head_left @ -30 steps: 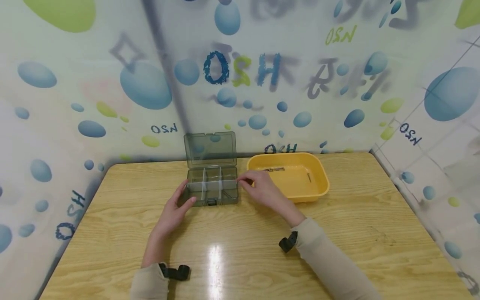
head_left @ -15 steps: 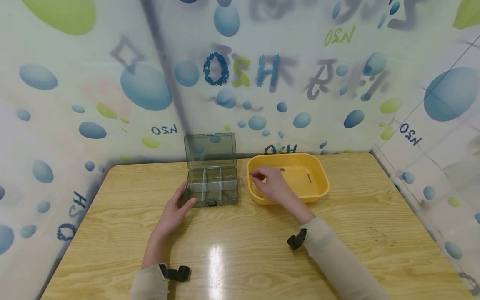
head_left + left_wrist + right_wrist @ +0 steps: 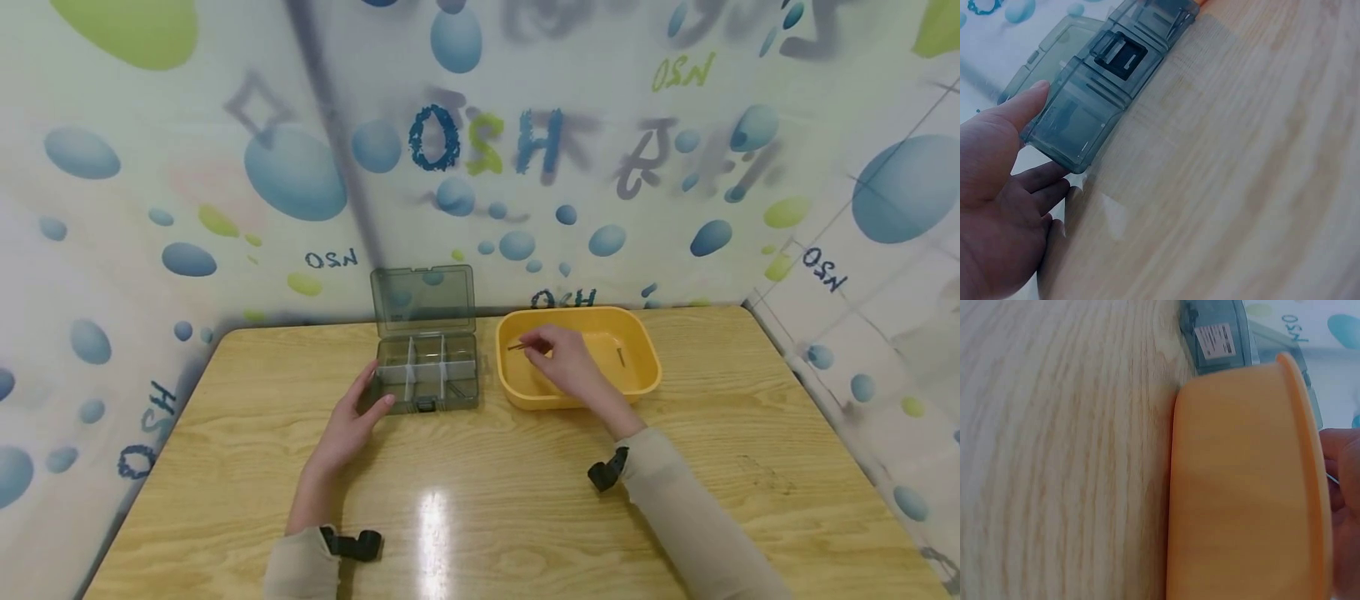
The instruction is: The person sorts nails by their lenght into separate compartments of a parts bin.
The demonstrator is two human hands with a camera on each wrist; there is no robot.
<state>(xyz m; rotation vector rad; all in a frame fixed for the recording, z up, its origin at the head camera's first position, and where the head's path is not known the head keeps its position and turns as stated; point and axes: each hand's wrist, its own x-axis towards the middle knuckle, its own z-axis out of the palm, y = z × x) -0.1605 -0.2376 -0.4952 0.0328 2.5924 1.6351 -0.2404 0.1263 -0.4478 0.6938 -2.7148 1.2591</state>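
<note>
A grey see-through organizer box (image 3: 426, 372) stands on the table with its lid (image 3: 423, 300) raised. My left hand (image 3: 351, 427) holds the box's left end, thumb at the front corner and fingers along the side. In the front right compartment lie thin dark screws (image 3: 457, 389). Over the yellow tray (image 3: 581, 400), my right hand (image 3: 562, 358) pinches a thin screw (image 3: 515, 347) that points left from the fingertips. Another screw (image 3: 621, 357) lies in the tray's right part. The hand hides some of the tray floor. In the right wrist view the tray wall covers most of the hand.
A wood-grain table (image 3: 480, 500) carries both containers, with a narrow gap between them. Behind it hangs a patterned backdrop (image 3: 517, 200), close to the raised lid. Black wrist cameras (image 3: 609, 469) sit at both cuffs.
My right hand has moved right, from the box's right edge into the yellow tray, and now a screw shows at its fingertips. The left hand has stayed on the box.
</note>
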